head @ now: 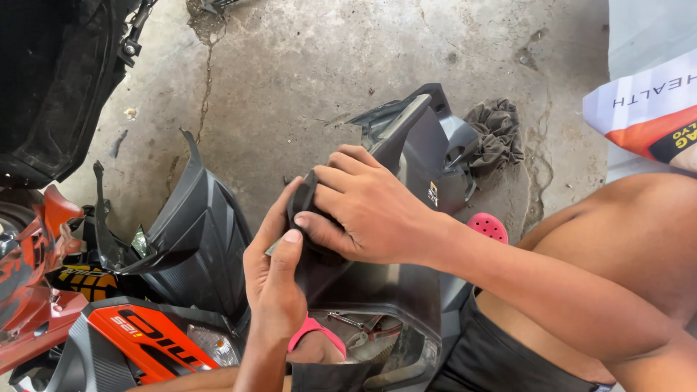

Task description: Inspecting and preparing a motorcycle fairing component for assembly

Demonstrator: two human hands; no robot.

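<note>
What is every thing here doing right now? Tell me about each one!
Left hand: gripping the dark panel from below.
Right hand: clamped over the panel's top edge.
Dark panel: off the bike, held up tilted.
Rag: crumpled on the concrete floor.
Black ribbed cover: loose, lying on the ground.
Orange cover: loose, lying flat.
Pink sandal: mostly hidden behind the forearm.

Daylight was bright and even, probably coming in from the upper right, where the concrete floor point(305, 65) looked washed out. Shadows stayed soft. The dark scooter panel point(406, 152) lost some detail in its blacks. Focus was decent overall, with slight softness toward the frame edges.
</note>
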